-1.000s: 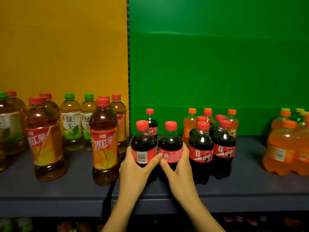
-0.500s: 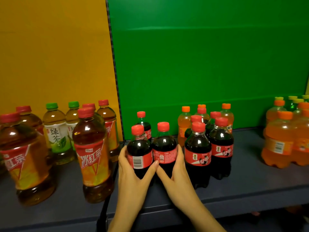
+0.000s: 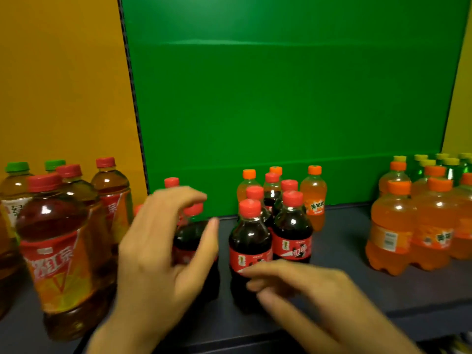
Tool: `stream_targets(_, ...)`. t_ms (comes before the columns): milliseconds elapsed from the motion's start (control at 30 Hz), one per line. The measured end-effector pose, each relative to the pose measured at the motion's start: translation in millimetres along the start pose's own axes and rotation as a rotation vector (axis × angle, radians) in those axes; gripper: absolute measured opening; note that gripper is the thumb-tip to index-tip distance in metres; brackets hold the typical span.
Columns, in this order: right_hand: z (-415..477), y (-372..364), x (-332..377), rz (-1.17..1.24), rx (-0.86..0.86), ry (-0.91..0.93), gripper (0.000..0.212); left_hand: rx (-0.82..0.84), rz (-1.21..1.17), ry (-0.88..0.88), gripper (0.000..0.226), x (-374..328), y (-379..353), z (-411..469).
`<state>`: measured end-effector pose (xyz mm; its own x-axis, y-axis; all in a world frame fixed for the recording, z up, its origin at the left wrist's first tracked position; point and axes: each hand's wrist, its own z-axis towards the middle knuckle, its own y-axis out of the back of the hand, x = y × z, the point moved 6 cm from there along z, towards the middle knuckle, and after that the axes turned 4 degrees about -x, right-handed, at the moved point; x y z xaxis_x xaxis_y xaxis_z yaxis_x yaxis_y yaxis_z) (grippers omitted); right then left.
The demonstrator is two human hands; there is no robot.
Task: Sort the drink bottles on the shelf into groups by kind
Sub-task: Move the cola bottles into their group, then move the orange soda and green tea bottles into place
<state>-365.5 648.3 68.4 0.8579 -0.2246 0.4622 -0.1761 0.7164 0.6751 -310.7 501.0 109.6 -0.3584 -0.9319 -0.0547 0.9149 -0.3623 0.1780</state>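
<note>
Cola bottles (image 3: 251, 249) upright on shelf (image 3: 344, 290); L hand (image 3: 158, 254) & R hand (image 3: 306, 292) spread, gripping nothing.

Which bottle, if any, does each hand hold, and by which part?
Neither hand clearly holds one. The left hand is open in front of a cola bottle; the right hand hovers, fingers spread; motion blur hides any contact.

The dark shelf (image 3: 357, 297) holds tea bottles (image 3: 58, 241), cola bottles (image 3: 291, 226) and orange soda bottles (image 3: 408, 226).
</note>
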Motion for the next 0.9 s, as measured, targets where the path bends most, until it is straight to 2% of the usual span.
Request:
stream_targets(100, 17, 62, -11, -0.137, -0.040, 0.086, 0.030, 0.105, 0.080, -0.031, 0.023, -13, -18, 44)
stream_targets(167, 38, 101, -29, -0.176, -0.066, 0.111, 0.021, 0.181, 0.142, -0.029, 0.027, -15, -39, 72)
stream_targets(233, 68, 130, -56, -0.208, -0.062, 0.098, 0.009, 0.275, 0.167, -0.004, 0.030, -11, -68, 96)
stream_targets(333, 116, 150, -102, -0.298, -0.012, 0.031, 0.018, 0.443, 0.132, 0.089, 0.030, 11, -121, 120)
stream_targets(467, 162, 142, -148, -0.348, 0.107, -0.058, 0.034, 0.673, 0.063, 0.333, 0.039, 61, -179, 125)
stream_targets(633, 194, 106, -188, -0.336, 0.332, -0.157, 0.054, 1.018, 0.089, 0.550, 0.071, 109, -215, 103)
stream_targets(733, 205, 86, -203, -0.315, 0.435, -0.212, 0.063, 1.173, 0.112, 0.538, 0.081, 116, -230, 94)
stream_targets(900, 213, 57, -219, -0.414, 0.602, -0.207, 0.074, 1.370, 0.216, 0.389, 0.074, 119, -253, 76)
